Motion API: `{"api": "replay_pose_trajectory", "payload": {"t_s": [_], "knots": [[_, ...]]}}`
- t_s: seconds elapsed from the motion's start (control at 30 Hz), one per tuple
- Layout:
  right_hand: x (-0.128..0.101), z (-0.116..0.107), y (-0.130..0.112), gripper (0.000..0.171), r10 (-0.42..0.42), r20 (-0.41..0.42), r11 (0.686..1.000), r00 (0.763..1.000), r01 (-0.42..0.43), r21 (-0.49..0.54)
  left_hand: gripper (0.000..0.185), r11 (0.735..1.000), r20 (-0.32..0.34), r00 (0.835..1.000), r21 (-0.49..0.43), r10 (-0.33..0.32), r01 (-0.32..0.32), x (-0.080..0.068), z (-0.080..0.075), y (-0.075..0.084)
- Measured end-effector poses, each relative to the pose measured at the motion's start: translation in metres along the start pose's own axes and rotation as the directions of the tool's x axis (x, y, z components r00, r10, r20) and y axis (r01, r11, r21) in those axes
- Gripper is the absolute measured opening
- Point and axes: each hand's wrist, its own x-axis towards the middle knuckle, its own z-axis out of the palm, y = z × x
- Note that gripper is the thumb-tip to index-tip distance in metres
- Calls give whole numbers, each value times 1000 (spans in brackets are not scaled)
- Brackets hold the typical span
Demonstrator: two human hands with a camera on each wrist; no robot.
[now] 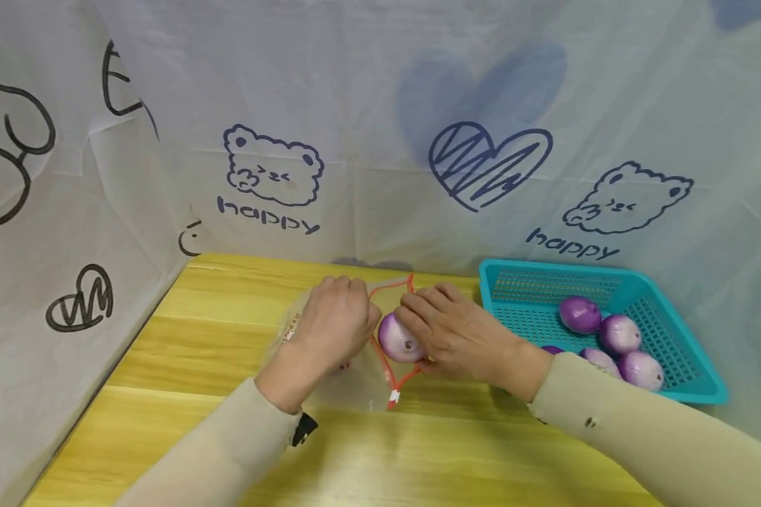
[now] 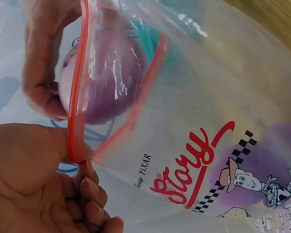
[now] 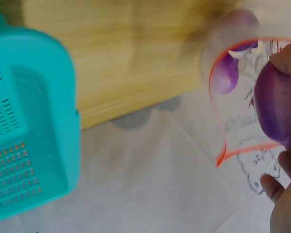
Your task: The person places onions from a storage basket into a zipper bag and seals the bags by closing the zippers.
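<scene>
A clear zip bag with a red seal is pinched at its open mouth by the left hand. A purple onion is gripped by the curled fingers of the right hand at that mouth, between the two hands. A teal basket holding more onions is set on the wooden surface just beyond the right hand.

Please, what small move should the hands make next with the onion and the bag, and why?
Probably the right hand should push the purple onion deeper into the clear zip bag. The onion sits just at the bag's red-edged mouth, which the left hand pinches open, and it seems only partly inside.
</scene>
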Motion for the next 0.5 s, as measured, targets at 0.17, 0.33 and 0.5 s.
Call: {"api": "replay_pose_trajectory", "payload": {"t_s": [0.17,0.33,0.5], "knots": [[7,2,-9,81,-111,35,993,993,112,-28,30,999,67,997,-42,-30,33,3,-5,2],[5,1,-10,86,-152,48,987,987,154,-50,28,991,125,989,-96,-81,93,5,-10,4],[-5,3,-6,55,-16,2,998,1000,16,-61,30,983,135,983,-114,-127,142,6,-14,2]]}}
